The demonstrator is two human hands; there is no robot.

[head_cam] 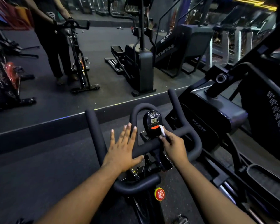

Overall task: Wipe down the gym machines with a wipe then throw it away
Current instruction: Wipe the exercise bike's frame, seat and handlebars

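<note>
A black exercise bike stands right in front of me, its padded handlebar (192, 138) curving out to both sides. On the bar's centre sits a small black console (152, 121) with a digital display and an orange button. My right hand (174, 147) pinches a small white wipe (162, 130) and holds it against the console's lower right edge. My left hand (122, 148) lies flat with straight, spread fingers on the handlebar's left part.
A large mirror (87, 65) ahead reflects me, the bike and other machines. A black elliptical machine (220, 113) stands close on my right. A red and yellow knob (159, 194) sits on the bike frame below the bar. Dark rubber floor (39, 167) lies to the left.
</note>
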